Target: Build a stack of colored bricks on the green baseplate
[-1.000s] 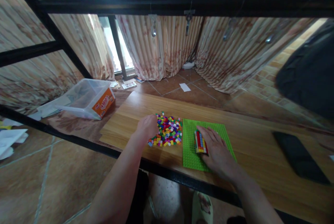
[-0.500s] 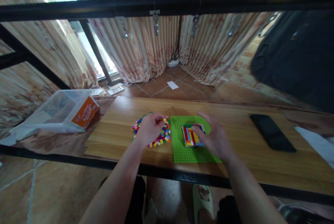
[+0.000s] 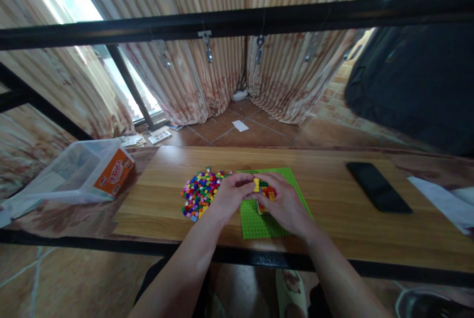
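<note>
My left hand [image 3: 234, 192] pinches a small yellow toy brick [image 3: 256, 184] at the left edge of a low block of coloured toy bricks [image 3: 267, 192]. The block stands on a green studded baseplate [image 3: 255, 224]. My right hand [image 3: 287, 203] curves round the block from the right, thumb in front and fingers behind, gripping it. Both hands partly hide the block. Left of the baseplate lies a heap of loose small bricks [image 3: 202, 190] in many colours, its right side behind my left hand.
A clear plastic box [image 3: 79, 170] with an orange label stands at the left. On the right of the wooden board [image 3: 148, 194] lies a black phone [image 3: 377, 187], with white paper [image 3: 440, 202] beyond it. A black metal bar [image 3: 229, 22] crosses in front of the curtains.
My left hand has moved right from the loose heap to the block, with a yellow brick between its fingers. My right hand has moved left and closed round the block. The view has shifted slightly.
</note>
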Action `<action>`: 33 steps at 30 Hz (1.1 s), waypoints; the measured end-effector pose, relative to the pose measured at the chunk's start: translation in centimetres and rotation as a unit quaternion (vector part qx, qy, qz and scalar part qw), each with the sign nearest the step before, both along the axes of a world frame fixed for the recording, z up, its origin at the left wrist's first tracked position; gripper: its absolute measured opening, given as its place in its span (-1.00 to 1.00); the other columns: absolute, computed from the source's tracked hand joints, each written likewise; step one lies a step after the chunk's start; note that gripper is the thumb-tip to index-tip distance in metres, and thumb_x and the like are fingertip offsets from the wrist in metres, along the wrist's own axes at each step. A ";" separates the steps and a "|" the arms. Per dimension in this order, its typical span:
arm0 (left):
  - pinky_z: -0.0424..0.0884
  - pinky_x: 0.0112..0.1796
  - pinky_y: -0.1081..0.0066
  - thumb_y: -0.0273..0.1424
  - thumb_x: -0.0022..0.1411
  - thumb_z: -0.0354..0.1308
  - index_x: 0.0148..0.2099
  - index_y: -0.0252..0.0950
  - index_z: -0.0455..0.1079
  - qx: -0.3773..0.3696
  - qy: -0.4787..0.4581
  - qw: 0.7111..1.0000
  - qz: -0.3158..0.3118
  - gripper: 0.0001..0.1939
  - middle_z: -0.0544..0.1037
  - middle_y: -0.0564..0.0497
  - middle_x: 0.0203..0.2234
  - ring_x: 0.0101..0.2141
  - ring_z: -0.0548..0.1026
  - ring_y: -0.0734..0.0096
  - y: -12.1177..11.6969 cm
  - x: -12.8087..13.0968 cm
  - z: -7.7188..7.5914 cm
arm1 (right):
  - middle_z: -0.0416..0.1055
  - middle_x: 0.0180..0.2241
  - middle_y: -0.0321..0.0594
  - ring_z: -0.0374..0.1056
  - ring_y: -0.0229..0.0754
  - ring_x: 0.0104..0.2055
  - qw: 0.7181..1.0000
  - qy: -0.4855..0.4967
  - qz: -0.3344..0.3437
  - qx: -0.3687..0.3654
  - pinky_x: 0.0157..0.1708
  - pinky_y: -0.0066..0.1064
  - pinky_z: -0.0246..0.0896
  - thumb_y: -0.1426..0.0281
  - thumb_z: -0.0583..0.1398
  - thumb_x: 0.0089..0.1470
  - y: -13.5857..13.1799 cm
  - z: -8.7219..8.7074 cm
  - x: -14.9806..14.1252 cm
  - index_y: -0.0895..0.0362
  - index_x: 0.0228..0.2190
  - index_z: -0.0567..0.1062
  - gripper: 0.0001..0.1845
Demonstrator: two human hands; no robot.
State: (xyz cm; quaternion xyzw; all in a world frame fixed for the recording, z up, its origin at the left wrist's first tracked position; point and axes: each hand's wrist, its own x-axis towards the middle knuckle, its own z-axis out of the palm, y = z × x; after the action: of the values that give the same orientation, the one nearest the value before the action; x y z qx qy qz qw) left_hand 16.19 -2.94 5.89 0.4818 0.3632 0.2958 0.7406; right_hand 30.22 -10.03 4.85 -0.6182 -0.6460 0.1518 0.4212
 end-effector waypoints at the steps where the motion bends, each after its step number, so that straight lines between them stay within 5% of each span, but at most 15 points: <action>1: 0.42 -0.31 0.50 -0.51 0.07 0.23 -0.21 -0.38 0.47 0.002 0.002 1.000 0.003 -0.82 0.55 0.04 -0.42 -0.41 0.48 0.56 0.0 0.1 -0.1 | 0.48 -0.07 -0.18 0.35 -0.07 0.00 1.000 0.003 -0.001 -0.002 0.05 -0.12 0.23 0.34 0.22 0.11 0.1 -0.1 0.1 0.01 -0.07 0.49 -0.69; 5: 0.43 -0.32 0.48 -0.55 0.11 0.16 -0.19 -0.38 0.47 0.066 0.061 0.996 0.018 -0.82 0.55 0.03 -0.44 -0.45 0.48 0.54 0.6 0.5 -1.0 | 0.48 -0.11 -0.16 0.37 -0.06 -0.03 0.999 0.003 -0.046 -0.006 0.02 -0.14 0.25 0.31 0.21 0.11 0.4 -0.5 1.1 0.05 -0.09 0.49 -0.70; 9: 0.45 -0.06 0.32 -0.64 0.11 0.10 -0.14 -0.40 0.48 0.213 0.168 0.961 0.049 -0.74 0.60 -0.12 -0.23 -0.20 0.55 0.35 1.2 0.7 -2.2 | 0.50 -0.12 -0.12 0.38 -0.02 -0.04 0.993 -0.011 -0.117 -0.012 -0.01 -0.11 0.27 0.31 0.21 0.07 0.7 -1.2 2.3 0.11 -0.10 0.49 -0.67; 13: 0.40 0.05 0.25 -0.65 0.18 0.01 0.08 -0.44 0.39 0.280 0.224 0.933 0.003 -0.58 0.58 -0.22 -0.08 -0.05 0.54 0.28 1.0 0.8 -2.7 | 0.50 -0.12 -0.04 0.38 0.01 -0.04 0.993 -0.040 -0.111 -0.027 0.01 -0.08 0.27 0.35 0.16 0.07 0.7 -1.5 2.6 0.16 -0.08 0.49 -0.64; 21: 0.37 0.11 0.23 -0.57 0.26 -0.04 0.20 -0.40 0.28 0.306 0.239 0.921 -0.018 -0.54 0.55 -0.21 -0.01 0.00 0.52 0.27 0.0 1.0 -3.1 | 0.52 -0.10 -0.06 0.39 0.00 -0.01 0.991 -0.096 -0.090 -0.031 0.05 -0.08 0.26 0.51 0.06 0.07 0.9 -2.3 2.4 0.14 -0.04 0.52 -0.57; 25: 0.36 0.12 0.19 -0.54 0.28 -0.05 0.24 -0.36 0.24 0.291 0.219 0.931 -0.008 -0.52 0.54 -0.21 0.01 0.03 0.51 0.25 -0.7 1.1 -3.6 | 0.57 -0.15 -0.12 0.46 -0.07 -0.07 0.992 -0.080 -0.084 -0.045 0.01 -0.15 0.32 0.53 -0.01 0.14 1.2 -2.9 2.2 0.07 -0.15 0.58 -0.58; 33: 0.35 0.13 0.18 -0.59 0.24 -0.04 0.34 -0.38 0.08 0.207 0.167 0.963 0.043 -0.39 0.47 -0.24 0.10 0.08 0.47 0.24 -3.3 1.9 -3.9 | 0.56 -0.09 -0.08 0.48 -0.05 -0.05 0.993 -0.023 -0.091 -0.073 -0.02 -0.15 0.36 0.47 -0.03 0.19 1.3 -2.8 2.2 0.11 0.03 0.47 -0.55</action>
State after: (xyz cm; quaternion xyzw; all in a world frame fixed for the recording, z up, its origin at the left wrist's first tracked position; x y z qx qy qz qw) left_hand 18.10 -6.27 1.96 0.6508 0.4328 0.3120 0.5401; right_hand 32.43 -8.75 2.00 -0.7069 -0.5838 0.1452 0.3720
